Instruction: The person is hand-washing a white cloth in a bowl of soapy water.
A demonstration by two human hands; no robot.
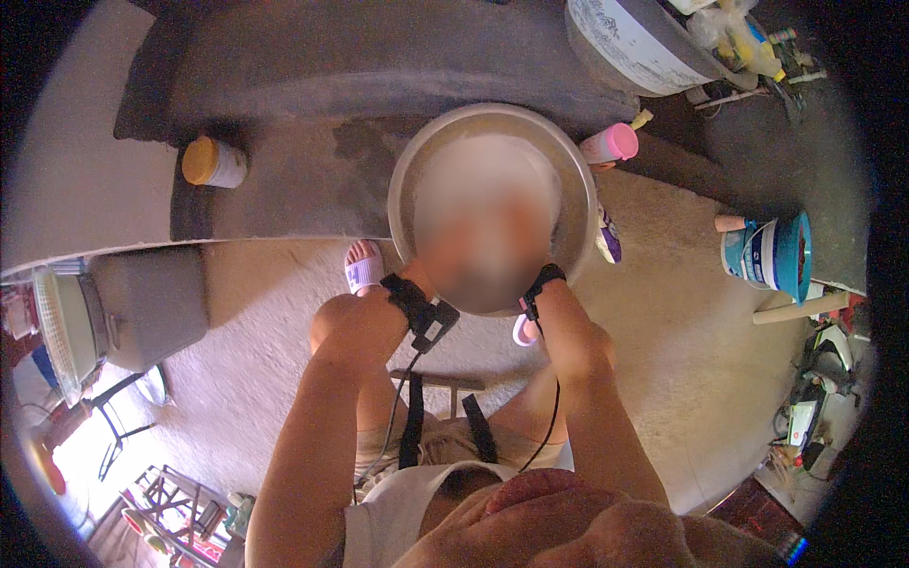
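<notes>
A large round metal basin (401, 180) stands in front of me, holding white, foamy-looking contents (488, 161). Both forearms reach down into it. My left hand (447, 248) is inside its near left part, my right hand (523, 232) inside the near right. A blurred patch covers both hands, so their fingers and anything they hold cannot be made out. Black straps with small devices and cables sit around both wrists.
Left of the basin is a white jar with a yellow-orange lid (201, 161); to its right, a pink-lidded container (620, 142) and a purple-and-white packet (609, 237). Farther out are a big white tub (634, 47), a blue bucket (767, 254) and a grey box (151, 293).
</notes>
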